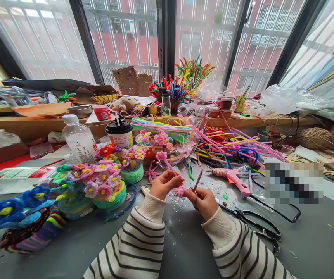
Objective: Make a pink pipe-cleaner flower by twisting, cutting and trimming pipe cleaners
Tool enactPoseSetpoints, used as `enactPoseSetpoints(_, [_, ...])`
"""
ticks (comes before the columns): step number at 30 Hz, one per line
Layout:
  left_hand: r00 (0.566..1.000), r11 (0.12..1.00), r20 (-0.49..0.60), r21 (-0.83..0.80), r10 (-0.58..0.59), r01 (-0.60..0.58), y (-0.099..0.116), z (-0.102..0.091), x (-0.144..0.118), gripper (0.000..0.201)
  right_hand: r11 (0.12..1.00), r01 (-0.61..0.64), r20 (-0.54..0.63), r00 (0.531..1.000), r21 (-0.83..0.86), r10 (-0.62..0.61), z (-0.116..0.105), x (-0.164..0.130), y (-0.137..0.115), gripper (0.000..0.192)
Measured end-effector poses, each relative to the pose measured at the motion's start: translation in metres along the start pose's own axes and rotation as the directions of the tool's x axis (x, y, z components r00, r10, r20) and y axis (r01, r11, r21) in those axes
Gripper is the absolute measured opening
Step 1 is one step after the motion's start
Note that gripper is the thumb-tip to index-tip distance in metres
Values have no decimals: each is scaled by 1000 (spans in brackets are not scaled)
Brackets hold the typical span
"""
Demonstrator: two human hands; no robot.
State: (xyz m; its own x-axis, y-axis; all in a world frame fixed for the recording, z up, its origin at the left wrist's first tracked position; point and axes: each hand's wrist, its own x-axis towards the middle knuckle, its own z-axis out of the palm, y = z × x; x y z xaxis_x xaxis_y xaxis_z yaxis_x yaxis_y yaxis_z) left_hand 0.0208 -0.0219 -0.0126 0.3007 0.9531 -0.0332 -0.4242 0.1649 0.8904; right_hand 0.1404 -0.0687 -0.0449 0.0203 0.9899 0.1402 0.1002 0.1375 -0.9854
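Observation:
My left hand is closed, fingertips pinching the stem of a pink pipe-cleaner flower whose head sticks up above the fingers. In my closed right hand is a small pair of scissors, blades pointing up and away from me. Its fingertips are close to a fuzzy pink piece between the two hands; whether they touch it I cannot tell. Glitter and scraps lie on the grey table below. Potted pink pipe-cleaner flowers stand left of my left hand.
A pink glue gun and large black-handled scissors lie on the right. Behind are loose pipe cleaners, a lidded cup and a plastic bottle. Blue pipe-cleaner flowers occupy the left edge.

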Motion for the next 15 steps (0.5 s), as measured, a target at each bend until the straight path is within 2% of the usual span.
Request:
enactPoseSetpoints(3, [1000,1000,26,-4,2,-2,0,2,-1,22,1000,-8,-1,1000,-2,8,-2,1,1,36])
enactPoseSetpoints(8, [998,998,-55,-43,38,-41,3,-1,-1,22,982,77,-7,997,-171,-79,-2,-1,0,45])
enactPoseSetpoints(11, [992,994,-103,-67,78,-85,5,-3,-1,22,952,157,89,986,-264,-138,0,-3,-1,49])
enactPoseSetpoints(15, [983,989,-149,-79,110,-123,6,-5,0,21,888,230,218,964,-398,-152,3,-6,2,48])
